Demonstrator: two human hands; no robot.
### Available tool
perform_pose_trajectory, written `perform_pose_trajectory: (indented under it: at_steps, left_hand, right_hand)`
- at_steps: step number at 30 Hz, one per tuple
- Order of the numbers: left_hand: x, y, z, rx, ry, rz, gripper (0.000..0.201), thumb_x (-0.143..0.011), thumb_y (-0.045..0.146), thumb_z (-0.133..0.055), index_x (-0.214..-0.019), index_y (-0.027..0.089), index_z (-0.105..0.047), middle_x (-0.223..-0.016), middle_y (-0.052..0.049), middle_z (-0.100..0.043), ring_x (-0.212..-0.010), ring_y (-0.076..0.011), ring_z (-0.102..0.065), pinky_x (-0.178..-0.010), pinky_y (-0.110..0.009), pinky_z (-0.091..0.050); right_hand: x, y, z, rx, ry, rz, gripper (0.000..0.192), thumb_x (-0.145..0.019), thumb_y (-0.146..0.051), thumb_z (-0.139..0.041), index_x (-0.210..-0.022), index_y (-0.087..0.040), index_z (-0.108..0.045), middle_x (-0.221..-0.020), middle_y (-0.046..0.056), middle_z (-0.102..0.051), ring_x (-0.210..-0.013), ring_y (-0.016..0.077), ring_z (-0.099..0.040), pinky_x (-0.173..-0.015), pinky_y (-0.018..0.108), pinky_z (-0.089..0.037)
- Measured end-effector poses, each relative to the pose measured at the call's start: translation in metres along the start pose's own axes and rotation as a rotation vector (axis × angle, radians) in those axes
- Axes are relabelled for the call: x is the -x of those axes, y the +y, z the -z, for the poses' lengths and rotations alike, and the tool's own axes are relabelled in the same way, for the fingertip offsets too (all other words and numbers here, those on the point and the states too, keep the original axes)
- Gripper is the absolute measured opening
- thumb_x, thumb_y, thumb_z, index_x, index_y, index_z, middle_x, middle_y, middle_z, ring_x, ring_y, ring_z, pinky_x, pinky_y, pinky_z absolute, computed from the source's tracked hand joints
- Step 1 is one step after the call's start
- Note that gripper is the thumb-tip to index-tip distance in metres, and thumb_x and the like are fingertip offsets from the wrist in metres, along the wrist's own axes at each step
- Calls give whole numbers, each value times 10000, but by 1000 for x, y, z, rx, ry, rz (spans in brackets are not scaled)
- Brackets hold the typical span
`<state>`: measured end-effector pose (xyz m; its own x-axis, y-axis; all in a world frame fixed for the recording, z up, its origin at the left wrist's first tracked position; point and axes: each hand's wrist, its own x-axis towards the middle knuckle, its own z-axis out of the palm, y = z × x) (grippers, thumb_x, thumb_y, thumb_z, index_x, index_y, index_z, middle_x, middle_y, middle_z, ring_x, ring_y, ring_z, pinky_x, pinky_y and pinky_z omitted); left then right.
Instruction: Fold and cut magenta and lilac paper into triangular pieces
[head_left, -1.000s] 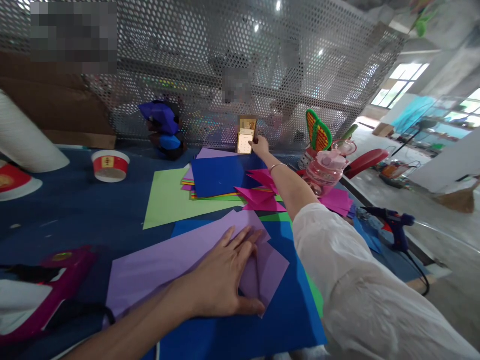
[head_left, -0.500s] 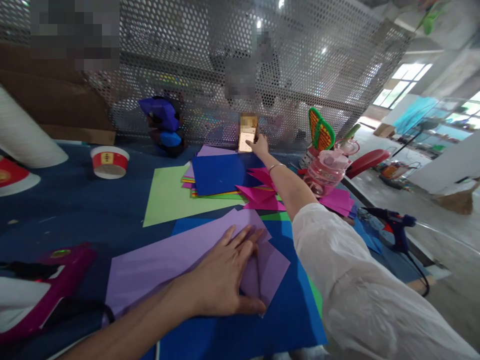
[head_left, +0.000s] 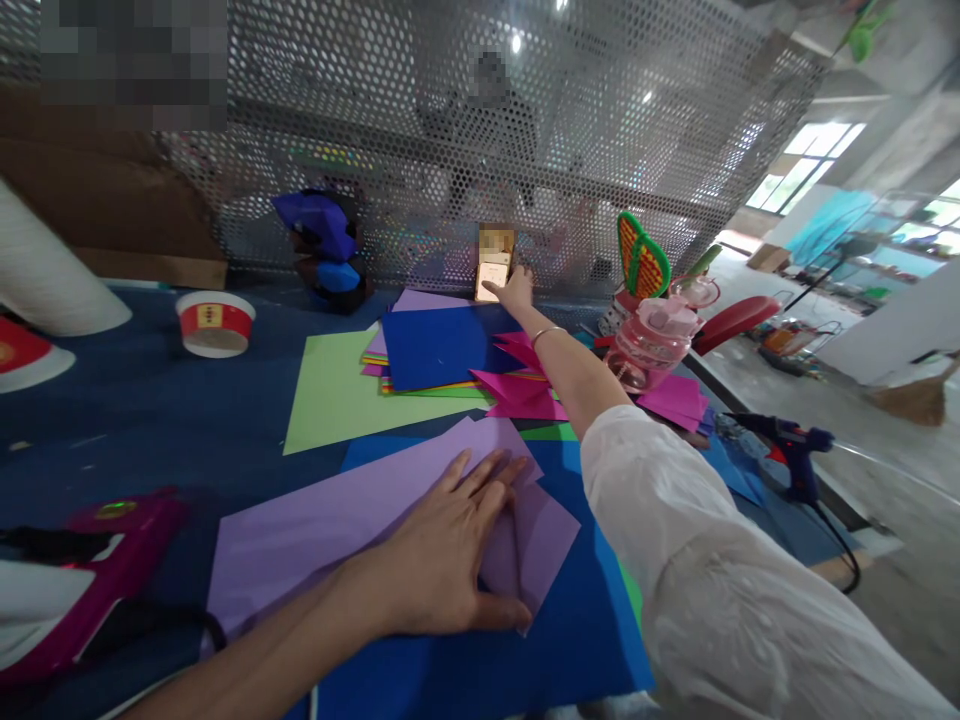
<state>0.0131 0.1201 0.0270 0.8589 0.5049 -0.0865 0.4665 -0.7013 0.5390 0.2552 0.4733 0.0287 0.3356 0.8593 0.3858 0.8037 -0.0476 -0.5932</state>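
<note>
Left hand [head_left: 442, 560], fingers spread flat, pins the purple paper [head_left: 337, 525] near the front; keep that pressure steady while the right hand [head_left: 516, 292], finger out, touches the phone [head_left: 493, 276] far back, lightly

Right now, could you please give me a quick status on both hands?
Left hand flat on the purple paper. Right hand fingertips at the phone propped against the mesh. Pink bottle beside the right arm.

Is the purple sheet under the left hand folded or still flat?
Folded: the purple sheet has a flap doubled over at its right end, pressed flat by the left hand.
</note>
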Motion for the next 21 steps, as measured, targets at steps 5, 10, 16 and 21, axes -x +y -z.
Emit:
perform_pose_trajectory:
  at_steps: [5,10,16,21]
  left_hand:
    - [0,-1,0,-6,-5,-4,1048,-720,756,-800,-1543,178,-503,-1755,-176,-262,-1639,-430,-164,-1331,-695,-69]
    - [0,1,1,8,13,-9,1061,-710,746,-816,-1547,177,-496,-1739,-187,-306,-1630,-443,-191,-1334,-685,-82]
    - [-1,1,-1,-34,25,-18,1088,-709,718,-834,-1563,152,-466,-1733,-200,-314,-1626,-449,-198,-1331,-675,-117]
    - [-1,4,2,-24,-7,12,1051,-705,696,-848,-1530,142,-509,-1737,-202,-294,-1630,-451,-170,-1326,-695,-114]
  right_hand:
    - [0,-2,-2,1,-3,-11,739,-833,-405,-849,-1407,-82,-513,-1487,287,-491,-1397,368,-538,-1156,497,-443]
    - [-5,7,5,-5,-32,42,618,-857,-298,-813,-1378,-74,-568,-1431,240,-572,-1353,298,-569,-1165,435,-441]
    - [-12,16,8,-14,-59,84,371,-900,-170,-704,-1262,-94,-670,-1274,170,-677,-1190,239,-644,-1113,384,-482]
    - [-15,17,5,-11,-40,74,347,-886,-157,-706,-1226,-90,-684,-1319,203,-651,-1214,268,-637,-1105,406,-493]
